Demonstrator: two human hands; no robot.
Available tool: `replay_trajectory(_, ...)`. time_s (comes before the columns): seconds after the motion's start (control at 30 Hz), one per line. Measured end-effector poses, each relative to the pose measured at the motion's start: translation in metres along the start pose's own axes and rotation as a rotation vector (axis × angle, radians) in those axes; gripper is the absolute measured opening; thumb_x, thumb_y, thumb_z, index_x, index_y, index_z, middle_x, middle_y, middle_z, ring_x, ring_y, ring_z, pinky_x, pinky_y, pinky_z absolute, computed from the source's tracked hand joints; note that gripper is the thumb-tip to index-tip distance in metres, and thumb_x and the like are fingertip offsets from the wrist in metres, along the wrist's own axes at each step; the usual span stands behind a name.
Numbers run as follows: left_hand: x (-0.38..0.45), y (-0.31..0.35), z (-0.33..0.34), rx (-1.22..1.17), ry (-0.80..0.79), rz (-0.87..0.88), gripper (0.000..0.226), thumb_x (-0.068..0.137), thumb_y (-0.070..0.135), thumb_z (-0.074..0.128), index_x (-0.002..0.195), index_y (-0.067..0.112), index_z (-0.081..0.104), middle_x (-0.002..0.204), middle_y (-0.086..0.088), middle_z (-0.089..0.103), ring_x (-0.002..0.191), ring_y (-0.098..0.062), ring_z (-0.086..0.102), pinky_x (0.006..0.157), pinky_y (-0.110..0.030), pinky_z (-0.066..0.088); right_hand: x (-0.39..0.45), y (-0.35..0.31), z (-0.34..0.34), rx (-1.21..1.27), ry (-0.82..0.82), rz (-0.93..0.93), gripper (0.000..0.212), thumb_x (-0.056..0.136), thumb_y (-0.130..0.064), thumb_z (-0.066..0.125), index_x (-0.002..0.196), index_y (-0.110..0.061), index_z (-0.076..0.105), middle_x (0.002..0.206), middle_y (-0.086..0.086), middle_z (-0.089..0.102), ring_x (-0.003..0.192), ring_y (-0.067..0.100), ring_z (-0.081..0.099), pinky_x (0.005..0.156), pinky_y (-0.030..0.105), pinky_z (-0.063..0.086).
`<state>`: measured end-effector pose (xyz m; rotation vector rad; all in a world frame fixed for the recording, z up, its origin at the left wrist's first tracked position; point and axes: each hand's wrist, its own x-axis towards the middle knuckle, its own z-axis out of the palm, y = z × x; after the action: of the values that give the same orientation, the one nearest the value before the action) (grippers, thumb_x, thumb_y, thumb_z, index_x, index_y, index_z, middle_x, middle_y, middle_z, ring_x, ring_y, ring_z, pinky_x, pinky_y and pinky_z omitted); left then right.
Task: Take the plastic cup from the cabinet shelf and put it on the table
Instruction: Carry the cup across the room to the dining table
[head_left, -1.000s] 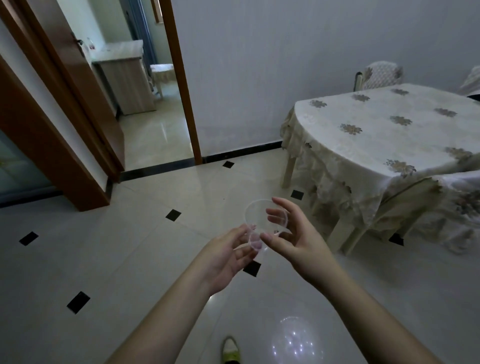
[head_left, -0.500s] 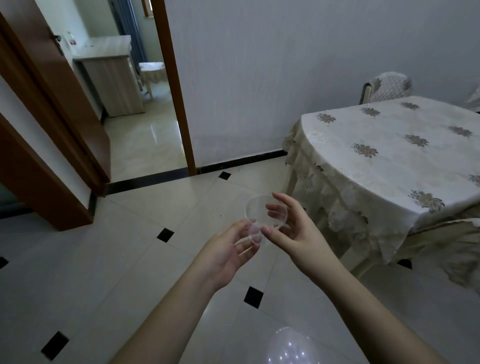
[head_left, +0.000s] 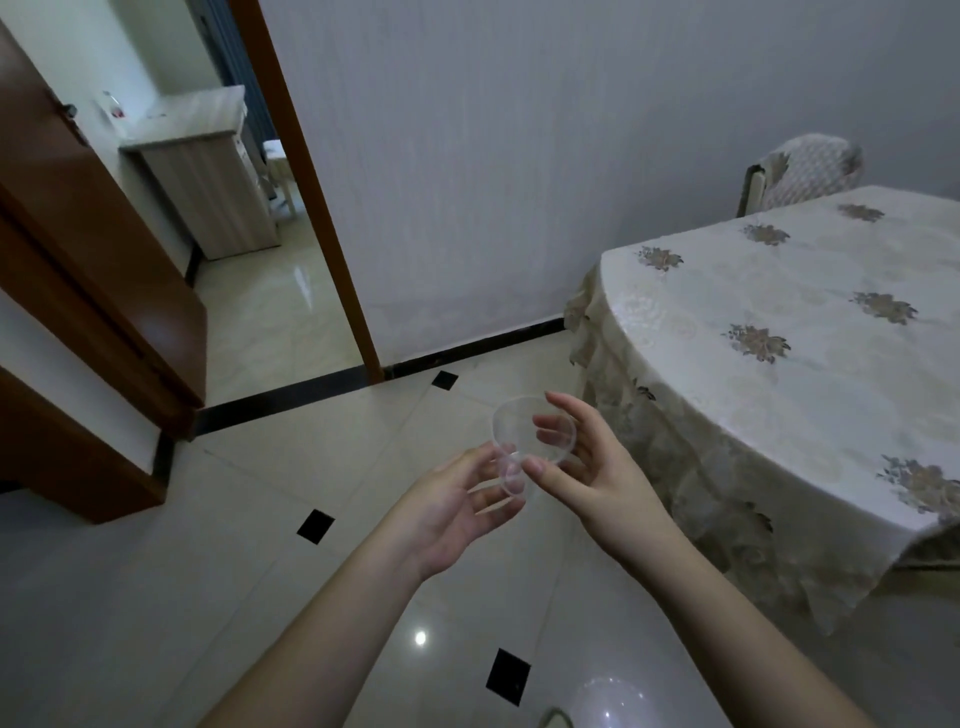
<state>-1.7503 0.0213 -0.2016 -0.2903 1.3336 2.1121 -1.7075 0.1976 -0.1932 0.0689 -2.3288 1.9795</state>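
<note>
A clear plastic cup (head_left: 511, 431) hangs in mid-air over the tiled floor, tilted with its mouth toward the wall. My right hand (head_left: 587, 467) pinches its side between thumb and fingers. My left hand (head_left: 457, 506) touches the cup's base from below left with its fingertips. The table (head_left: 810, 374), covered with a cream cloth with flower patterns, stands to the right of both hands, its near rim roughly a hand's width from my right hand.
A covered chair (head_left: 800, 174) stands behind the table against the wall. A doorway with a brown frame (head_left: 311, 197) opens at the left onto a room with a wooden cabinet (head_left: 208, 171). A brown door (head_left: 93, 260) stands open at far left.
The view has swung left and closer to the table, which now fills more of the right side. Both hands keep the same hold on the cup.
</note>
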Motion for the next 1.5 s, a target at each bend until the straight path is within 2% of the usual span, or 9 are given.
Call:
replay_trajectory(0.2, 0.062, 0.038, 0.013, 0.005, 0.038, 0.035, 0.062, 0.055, 0.040, 0.089, 0.108, 0.011, 0.075, 0.102, -0.014, 0.075, 0.089, -0.025, 0.071, 0.078, -0.036, 0.057, 0.083, 0.008, -0.023, 0.018, -0.044, -0.002, 0.073, 0.066, -0.066, 0.074, 0.131, -0.052, 0.043, 0.125, -0.016, 0.060, 0.120, 0.001, 0.054, 0.096, 0.036, 0.051)
replay_trajectory(0.33, 0.102, 0.062, 0.005, -0.007, 0.100, 0.031, 0.032, 0.079, 0.028, 0.076, 0.106, 0.011, 0.076, 0.107, -0.017, 0.074, 0.092, -0.028, 0.072, 0.076, -0.035, 0.058, 0.132, 0.021, -0.019, 0.010, -0.069, 0.001, 0.070, 0.069, -0.062, 0.076, 0.131, -0.056, 0.042, 0.123, -0.023, 0.059, 0.120, 0.000, 0.054, 0.098, 0.039, 0.050)
replay_trajectory(0.47, 0.145, 0.095, -0.016, -0.006, 0.118, 0.029, 0.037, 0.071, 0.028, 0.080, 0.105, 0.013, 0.076, 0.107, -0.016, 0.074, 0.098, -0.030, 0.072, 0.078, -0.036, 0.058, 0.190, 0.029, -0.003, -0.022, -0.093, -0.003, 0.072, 0.070, -0.063, 0.075, 0.132, -0.056, 0.041, 0.124, -0.029, 0.056, 0.120, -0.002, 0.053, 0.098, 0.039, 0.050)
replay_trajectory(0.63, 0.206, 0.155, -0.054, 0.012, 0.141, 0.053, 0.030, 0.079, 0.031, 0.078, 0.104, 0.014, 0.077, 0.103, -0.013, 0.076, 0.097, -0.029, 0.072, 0.076, -0.036, 0.059, 0.269, 0.028, 0.026, -0.036, -0.110, -0.011, 0.073, 0.066, -0.066, 0.074, 0.131, -0.055, 0.042, 0.124, -0.027, 0.057, 0.119, -0.004, 0.053, 0.096, 0.032, 0.050)
replay_trajectory(0.87, 0.270, 0.233, -0.099, -0.009, 0.142, 0.020, 0.031, 0.079, 0.027, 0.080, 0.105, 0.011, 0.075, 0.115, -0.019, 0.070, 0.097, -0.031, 0.072, 0.074, -0.037, 0.059, 0.365, 0.011, 0.068, -0.024, -0.091, 0.021, 0.071, 0.075, -0.045, 0.077, 0.137, -0.038, 0.043, 0.127, -0.012, 0.057, 0.116, -0.007, 0.054, 0.099, 0.030, 0.049)
replay_trajectory(1.03, 0.316, 0.267, -0.114, -0.002, 0.113, -0.005, 0.030, 0.073, 0.030, 0.081, 0.098, 0.013, 0.078, 0.104, -0.015, 0.075, 0.093, -0.028, 0.073, 0.073, -0.036, 0.059, 0.418, 0.014, 0.082, -0.017, -0.057, 0.041, 0.069, 0.077, -0.035, 0.076, 0.137, -0.031, 0.043, 0.122, -0.013, 0.059, 0.114, -0.007, 0.056, 0.096, 0.025, 0.049)
replay_trajectory(1.23, 0.377, 0.295, -0.110, 0.022, 0.085, -0.024, 0.031, 0.075, 0.025, 0.079, 0.102, 0.009, 0.077, 0.105, -0.015, 0.073, 0.104, -0.032, 0.068, 0.077, -0.038, 0.060, 0.475, 0.029, 0.069, -0.041, -0.031, 0.066, 0.070, 0.077, -0.038, 0.075, 0.138, -0.034, 0.041, 0.125, -0.017, 0.058, 0.118, -0.007, 0.052, 0.096, 0.021, 0.047)
replay_trajectory(1.37, 0.425, 0.317, -0.095, 0.039, 0.048, -0.032, 0.043, 0.071, 0.026, 0.078, 0.108, 0.006, 0.073, 0.108, -0.016, 0.072, 0.098, -0.029, 0.070, 0.084, -0.042, 0.059, 0.520, 0.046, 0.048, -0.055, -0.003, 0.073, 0.070, 0.077, -0.042, 0.074, 0.138, -0.038, 0.040, 0.128, -0.018, 0.055, 0.119, -0.010, 0.050, 0.096, 0.016, 0.046)
replay_trajectory(1.5, 0.488, 0.340, -0.075, 0.085, 0.010, -0.044, 0.022, 0.074, 0.024, 0.076, 0.091, 0.011, 0.080, 0.094, -0.012, 0.077, 0.094, -0.027, 0.069, 0.082, -0.039, 0.060, 0.579, 0.062, 0.017, -0.010, 0.032, 0.086, 0.066, 0.078, -0.037, 0.076, 0.135, -0.039, 0.043, 0.127, -0.011, 0.057, 0.115, -0.007, 0.053, 0.100, 0.030, 0.048)
